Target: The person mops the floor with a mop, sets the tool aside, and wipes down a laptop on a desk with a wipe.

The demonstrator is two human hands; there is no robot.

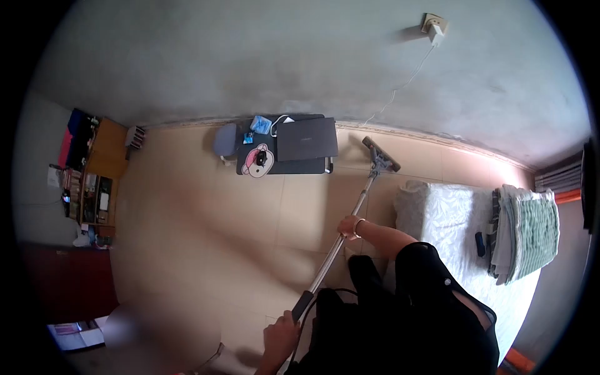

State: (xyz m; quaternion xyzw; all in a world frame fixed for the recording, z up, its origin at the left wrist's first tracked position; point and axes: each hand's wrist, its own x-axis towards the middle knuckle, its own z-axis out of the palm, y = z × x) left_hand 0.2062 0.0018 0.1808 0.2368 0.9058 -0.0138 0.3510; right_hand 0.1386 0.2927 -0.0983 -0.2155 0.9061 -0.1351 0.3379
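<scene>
A long-handled mop (324,270) with a silver pole runs diagonally across the floor. My right hand (350,227), with a bracelet at its wrist, is closed around the middle of the pole. Lower down, my left hand (281,336) grips the handle end, just below the black sleeve (302,305). The wide grey mop head (381,154) is at the floor near the wall, between the low table and the bed. A thin black curved line (337,290) shows near the handle; what it is I cannot make out.
A low dark table (284,167) carries a closed laptop (306,139) and small items. Beside it is a grey stool (225,139). The bed (453,219) with folded bedding (531,234) stands right. A charger (435,36) trails a cable. A wooden cabinet (103,150) stands left.
</scene>
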